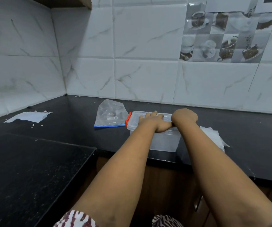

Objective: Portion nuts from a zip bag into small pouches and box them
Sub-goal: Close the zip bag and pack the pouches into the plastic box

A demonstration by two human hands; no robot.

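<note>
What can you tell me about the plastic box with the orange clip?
The box is translucent, frosted plastic, rectangular, standing upright at the black counter's front edge. Its lid is on, with an orange latch at its left end. The left hand lies flat on the lid; the right hand curls over its right end. Contents cannot be seen.

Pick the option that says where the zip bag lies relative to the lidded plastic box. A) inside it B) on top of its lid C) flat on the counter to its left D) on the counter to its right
C: the zip bag lies flat on the black counter, just left of the plastic box and its orange latch.
</note>
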